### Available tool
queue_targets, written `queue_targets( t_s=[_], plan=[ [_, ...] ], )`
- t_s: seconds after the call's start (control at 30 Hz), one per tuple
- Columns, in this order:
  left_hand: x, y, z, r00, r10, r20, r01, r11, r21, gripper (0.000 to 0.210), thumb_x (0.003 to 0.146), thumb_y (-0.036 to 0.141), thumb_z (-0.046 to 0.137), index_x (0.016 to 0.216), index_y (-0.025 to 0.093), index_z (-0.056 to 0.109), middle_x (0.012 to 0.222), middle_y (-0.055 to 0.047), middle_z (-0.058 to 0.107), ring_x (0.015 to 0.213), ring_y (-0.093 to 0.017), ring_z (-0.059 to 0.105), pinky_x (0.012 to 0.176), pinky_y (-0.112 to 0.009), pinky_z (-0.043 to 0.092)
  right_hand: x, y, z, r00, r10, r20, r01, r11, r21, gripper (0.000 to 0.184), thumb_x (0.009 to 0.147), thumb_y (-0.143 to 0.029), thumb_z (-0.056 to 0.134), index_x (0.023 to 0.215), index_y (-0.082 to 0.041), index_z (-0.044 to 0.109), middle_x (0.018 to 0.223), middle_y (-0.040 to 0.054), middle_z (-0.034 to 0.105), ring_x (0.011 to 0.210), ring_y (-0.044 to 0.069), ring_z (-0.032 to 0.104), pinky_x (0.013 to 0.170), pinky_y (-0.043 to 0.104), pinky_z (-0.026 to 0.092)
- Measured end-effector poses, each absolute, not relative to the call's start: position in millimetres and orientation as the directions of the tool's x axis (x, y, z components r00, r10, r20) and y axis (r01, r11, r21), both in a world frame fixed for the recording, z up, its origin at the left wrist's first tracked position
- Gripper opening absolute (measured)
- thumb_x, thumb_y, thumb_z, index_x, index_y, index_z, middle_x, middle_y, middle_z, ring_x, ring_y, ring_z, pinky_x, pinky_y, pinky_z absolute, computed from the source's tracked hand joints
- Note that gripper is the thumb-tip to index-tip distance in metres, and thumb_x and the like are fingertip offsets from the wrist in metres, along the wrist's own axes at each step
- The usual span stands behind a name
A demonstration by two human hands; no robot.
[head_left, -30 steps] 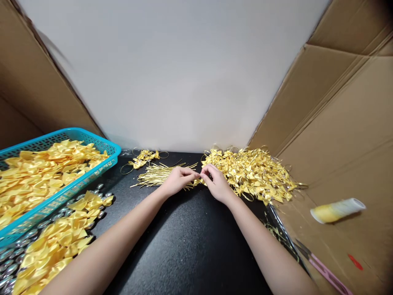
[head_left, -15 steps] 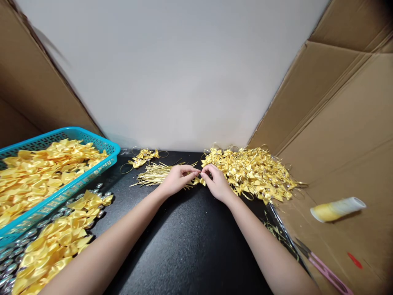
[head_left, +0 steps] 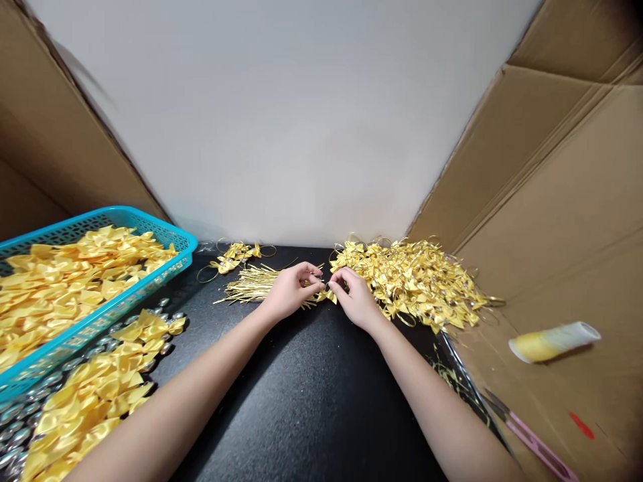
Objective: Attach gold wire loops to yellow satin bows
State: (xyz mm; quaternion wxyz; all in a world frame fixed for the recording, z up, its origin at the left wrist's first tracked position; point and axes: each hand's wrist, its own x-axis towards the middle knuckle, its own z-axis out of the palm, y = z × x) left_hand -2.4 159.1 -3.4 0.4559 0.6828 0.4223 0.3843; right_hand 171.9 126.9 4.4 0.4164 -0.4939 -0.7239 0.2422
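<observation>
Over the far middle of the black table, my left hand (head_left: 294,289) and my right hand (head_left: 354,294) face each other, fingertips a short gap apart. A small yellow ribbon bow (head_left: 329,295) hangs between them, with a thin gold tie looped at it. My right thumb and forefinger pinch this tie. On the left, thumb and a curled finger close near the tie, while the forefinger is lifted a little; the exact contact is too small to see. A bundle of gold twist ties (head_left: 251,284) lies beside my left hand.
A heap of finished-looking tied bows (head_left: 416,284) lies right. The turquoise basket (head_left: 189,245) of yellow bows stands left, near loose bows (head_left: 95,388) and silvery beads (head_left: 17,438). Scissors (head_left: 535,442) and a cardboard-like tube (head_left: 555,341) lie right. A small bow group (head_left: 236,256) sits behind.
My fingertips have drawn slightly apart from where they met. The left forefinger has lifted, and the bow stays between my hands.
</observation>
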Motion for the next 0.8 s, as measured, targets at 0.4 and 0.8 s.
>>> queue_targets(
  t_s=[0.4,0.8],
  plan=[
    [-1.8,153.7,8.1,0.369,0.916,0.16,0.46,-0.329,0.825,0.018,0.074,0.031,0.064,0.08,0.018,0.074,0.081,-0.005,0.076,0.076,-0.021,0.069,0.071,-0.029,0.051,170.4,126.7,-5.3,-0.118,0.902,0.415,0.532,0.41,-0.741,0.012,0.087,-0.02,0.049,0.076,-0.021,0.053,0.079,0.0022,0.056,0.076,0.017,0.053,0.072,0.03,0.043],
    [-3.2,155.5,9.2,0.434,0.892,0.124,0.433,-0.328,0.839,0.023,0.075,0.035,0.061,0.077,0.015,0.072,0.078,-0.005,0.074,0.074,-0.019,0.066,0.068,-0.027,0.05,170.5,127.4,-8.0,-0.096,0.918,0.386,0.523,0.376,-0.765,0.012,0.088,-0.021,0.048,0.077,-0.02,0.054,0.079,0.0023,0.056,0.076,0.017,0.054,0.069,0.029,0.042]
  ],
)
